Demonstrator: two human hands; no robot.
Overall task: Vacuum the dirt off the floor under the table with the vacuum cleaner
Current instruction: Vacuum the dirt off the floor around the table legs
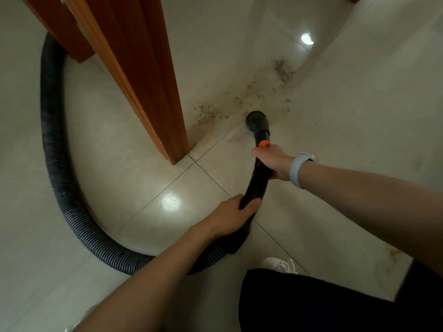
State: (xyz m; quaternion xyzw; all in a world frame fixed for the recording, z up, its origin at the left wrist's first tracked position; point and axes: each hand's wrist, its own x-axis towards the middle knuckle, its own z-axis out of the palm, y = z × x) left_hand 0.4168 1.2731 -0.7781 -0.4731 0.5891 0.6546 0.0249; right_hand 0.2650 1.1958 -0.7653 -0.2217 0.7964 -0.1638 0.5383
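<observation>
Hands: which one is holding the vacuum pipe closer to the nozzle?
The right hand, the one with the pale wristband. It grips just behind the orange ring; the left hand holds farther back, by the ribbed hose.

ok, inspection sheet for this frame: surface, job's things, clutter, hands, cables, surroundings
Surface: glossy pale floor tiles with lamp reflections; a yellowish stain near the right leg.
Job's things: dirt strewn along a grout line beside the table leg; the black nozzle sits at its near edge; rigid wand with orange slider.
Clutter: nothing seen.
Hands: right hand, wearing a pale wristband, grips the wand below the slider; left hand grips its rear end.
Cables: ribbed hose loops left behind the table leg; no cord seen.
Surroundings: second wooden leg upper left; white shoe and dark trousers below.
</observation>
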